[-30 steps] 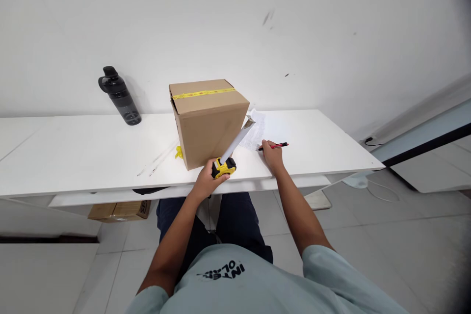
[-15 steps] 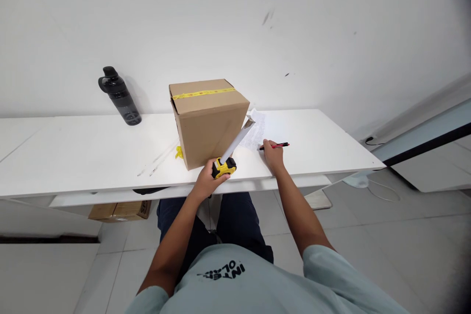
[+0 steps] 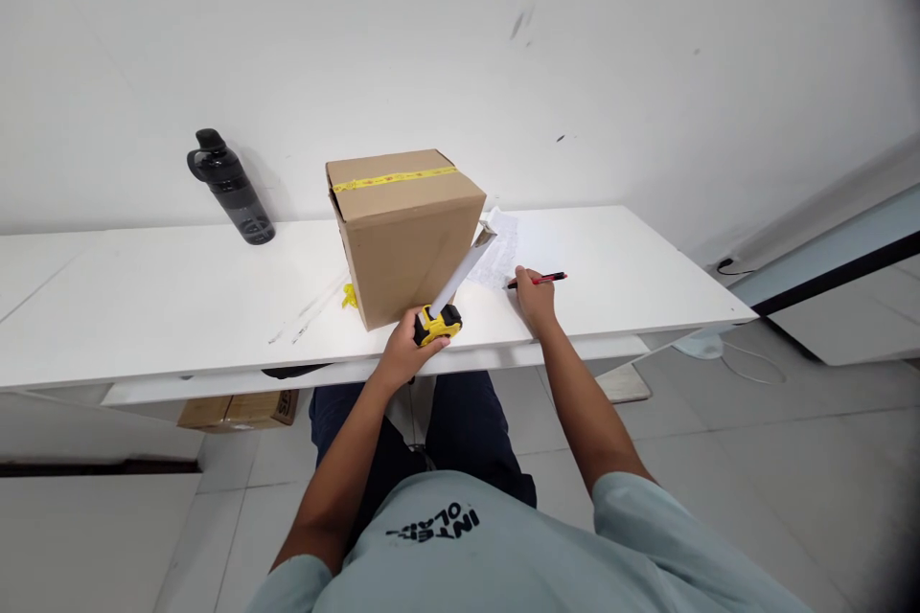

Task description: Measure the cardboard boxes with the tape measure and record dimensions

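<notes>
A brown cardboard box (image 3: 406,230) sealed with yellow tape stands on the white table (image 3: 179,297). My left hand (image 3: 402,354) is closed on a yellow tape measure (image 3: 437,325) at the table's front edge. Its white blade (image 3: 466,268) runs up along the box's right side to the top corner. My right hand (image 3: 533,299) rests on the table to the right of the box and pinches a red pen (image 3: 540,280). The pen's tip touches a sheet of paper (image 3: 499,249) lying behind the blade.
A dark water bottle (image 3: 230,187) stands at the back left by the wall. A second cardboard box (image 3: 237,409) lies on the floor under the table. A scrap of yellow tape (image 3: 349,296) lies at the box's left foot. Cables (image 3: 747,366) trail on the tiled floor at right.
The view has shifted slightly, so everything sits a little higher in the picture. Both hands keep their holds and places relative to the box.
</notes>
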Action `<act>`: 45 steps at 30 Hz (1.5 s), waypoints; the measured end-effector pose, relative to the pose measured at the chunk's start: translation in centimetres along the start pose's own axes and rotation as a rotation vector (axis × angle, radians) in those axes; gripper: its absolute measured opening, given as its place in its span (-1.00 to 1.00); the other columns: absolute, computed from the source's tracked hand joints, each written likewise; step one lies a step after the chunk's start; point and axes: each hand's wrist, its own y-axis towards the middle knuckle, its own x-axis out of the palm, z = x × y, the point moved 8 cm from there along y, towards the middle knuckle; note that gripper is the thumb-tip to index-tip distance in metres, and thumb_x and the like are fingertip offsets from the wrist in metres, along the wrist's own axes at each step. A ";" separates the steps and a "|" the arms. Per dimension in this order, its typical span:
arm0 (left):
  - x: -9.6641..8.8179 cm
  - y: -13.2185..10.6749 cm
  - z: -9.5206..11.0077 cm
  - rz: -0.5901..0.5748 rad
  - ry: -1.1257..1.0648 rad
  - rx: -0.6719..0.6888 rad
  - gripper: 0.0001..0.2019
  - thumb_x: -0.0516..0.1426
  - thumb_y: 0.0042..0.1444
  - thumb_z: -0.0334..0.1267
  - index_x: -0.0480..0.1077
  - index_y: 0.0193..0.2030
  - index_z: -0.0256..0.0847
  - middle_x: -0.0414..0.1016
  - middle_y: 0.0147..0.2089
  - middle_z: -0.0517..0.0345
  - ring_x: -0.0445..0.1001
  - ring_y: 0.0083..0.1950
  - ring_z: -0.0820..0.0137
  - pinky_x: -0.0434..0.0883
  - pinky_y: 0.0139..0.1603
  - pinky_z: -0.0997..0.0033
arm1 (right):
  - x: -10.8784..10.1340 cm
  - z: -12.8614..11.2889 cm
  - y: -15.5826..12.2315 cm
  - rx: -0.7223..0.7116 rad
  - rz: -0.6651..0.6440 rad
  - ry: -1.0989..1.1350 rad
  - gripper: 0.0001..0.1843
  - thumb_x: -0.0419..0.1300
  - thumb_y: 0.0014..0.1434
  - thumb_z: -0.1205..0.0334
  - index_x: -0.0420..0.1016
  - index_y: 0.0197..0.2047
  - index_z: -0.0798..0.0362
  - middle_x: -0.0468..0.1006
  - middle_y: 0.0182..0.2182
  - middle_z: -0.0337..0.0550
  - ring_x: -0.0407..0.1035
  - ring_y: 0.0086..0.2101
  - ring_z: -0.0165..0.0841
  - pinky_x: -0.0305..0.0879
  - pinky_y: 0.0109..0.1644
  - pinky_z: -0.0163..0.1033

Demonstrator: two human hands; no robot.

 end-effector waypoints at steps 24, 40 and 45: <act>0.0 0.0 -0.2 0.003 -0.017 0.010 -0.38 0.42 0.11 -0.05 0.36 0.25 -0.15 0.61 0.12 0.00 0.58 0.17 0.06 0.47 0.21 0.10 | -0.7 0.0 -0.5 0.062 0.074 0.029 -0.64 0.14 0.23 -0.02 0.46 -0.48 0.03 0.47 -0.52 -0.22 0.33 -0.39 -0.34 0.29 -0.21 -0.23; 0.0 -0.1 -0.2 0.001 -0.040 0.019 -0.40 0.40 0.12 -0.03 0.36 0.24 -0.12 0.62 0.14 0.02 0.59 0.20 0.07 0.49 0.24 0.09 | -0.2 0.5 0.0 -0.006 0.057 -0.005 -0.46 0.13 0.25 -0.29 0.48 -0.48 0.00 0.60 -0.40 -0.10 0.44 -0.25 -0.24 0.33 -0.05 -0.16; -0.1 -0.4 -0.1 0.029 -0.025 0.018 -0.41 0.39 0.11 -0.03 0.36 0.23 -0.13 0.62 0.13 0.02 0.60 0.17 0.07 0.49 0.22 0.09 | 0.3 0.0 0.0 -0.106 -0.002 -0.103 -0.31 0.08 0.24 -0.48 0.53 -0.40 0.03 0.64 -0.31 -0.03 0.46 -0.19 -0.20 0.34 -0.02 -0.14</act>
